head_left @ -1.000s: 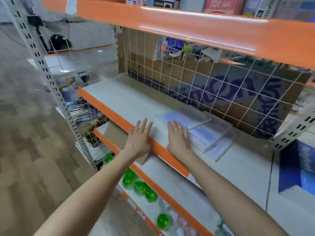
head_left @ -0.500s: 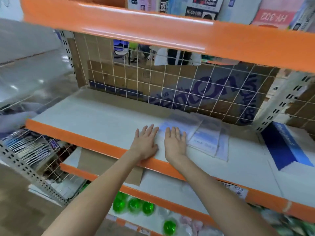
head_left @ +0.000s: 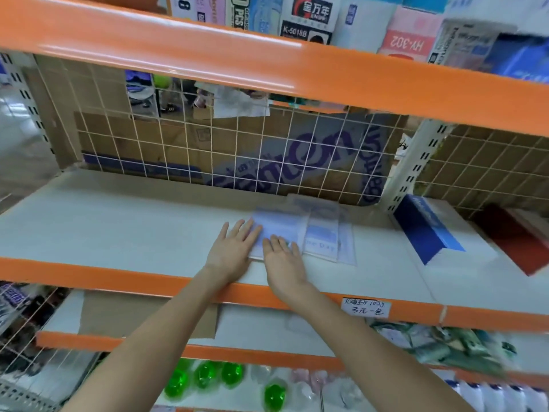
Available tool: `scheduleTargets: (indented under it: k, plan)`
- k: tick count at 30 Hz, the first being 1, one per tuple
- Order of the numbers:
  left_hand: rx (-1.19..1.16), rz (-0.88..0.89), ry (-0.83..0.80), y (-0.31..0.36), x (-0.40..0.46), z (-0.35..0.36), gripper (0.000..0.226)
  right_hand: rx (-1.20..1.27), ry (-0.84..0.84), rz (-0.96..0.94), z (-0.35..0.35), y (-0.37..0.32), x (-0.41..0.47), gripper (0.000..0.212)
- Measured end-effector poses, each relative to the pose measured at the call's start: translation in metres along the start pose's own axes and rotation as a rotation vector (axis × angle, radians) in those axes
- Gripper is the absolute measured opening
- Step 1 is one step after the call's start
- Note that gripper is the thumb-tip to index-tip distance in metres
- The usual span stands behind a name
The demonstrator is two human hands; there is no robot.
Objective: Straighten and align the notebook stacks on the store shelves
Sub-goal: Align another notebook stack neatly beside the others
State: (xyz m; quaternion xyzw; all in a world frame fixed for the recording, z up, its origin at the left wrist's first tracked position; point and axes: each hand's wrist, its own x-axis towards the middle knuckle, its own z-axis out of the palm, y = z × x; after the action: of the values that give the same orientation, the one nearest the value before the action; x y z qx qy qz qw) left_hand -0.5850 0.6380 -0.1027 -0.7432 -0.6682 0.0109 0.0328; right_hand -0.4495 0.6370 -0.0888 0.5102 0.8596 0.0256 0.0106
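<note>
A few thin, pale blue notebooks in clear wrap (head_left: 319, 233) lie fanned out on the white middle shelf (head_left: 118, 221), overlapping one another and skewed. My left hand (head_left: 233, 251) lies flat with straight fingers on the left edge of the top notebook. My right hand (head_left: 282, 257) lies flat beside it, its fingers on the near part of the same notebook. Neither hand grips anything.
An orange rail (head_left: 89, 278) fronts the shelf, with a handwritten price tag (head_left: 366, 308) at the right. A white wire grid (head_left: 208, 150) backed by cardboard closes the rear. A blue and white box (head_left: 430, 230) lies right of the notebooks. Green bottles (head_left: 205, 376) stand below.
The view has swung right and closer to the shelf. Both hands have slid forward from the shelf's front edge onto the notebooks, and the fanned notebooks lie closer together.
</note>
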Motion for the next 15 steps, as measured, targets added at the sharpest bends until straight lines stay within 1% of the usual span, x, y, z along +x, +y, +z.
scheduleTargets:
  k: [3,7,11,15]
  plan:
    - [0.003,0.024,-0.014,0.011,-0.006,-0.004,0.065,-0.004,-0.001,0.045,0.001,0.003,-0.005,0.066]
    - [-0.022,0.047,0.033,0.025,-0.014,-0.008,0.059,-0.036,-0.023,0.124,-0.001,0.009,-0.004,0.064]
    - [-0.033,0.035,0.033,0.037,-0.026,-0.007,0.054,-0.018,-0.021,0.115,-0.001,0.013,-0.014,0.059]
    - [-0.031,0.045,0.07,0.048,-0.029,-0.007,0.053,-0.043,-0.016,0.111,-0.001,0.018,-0.029,0.066]
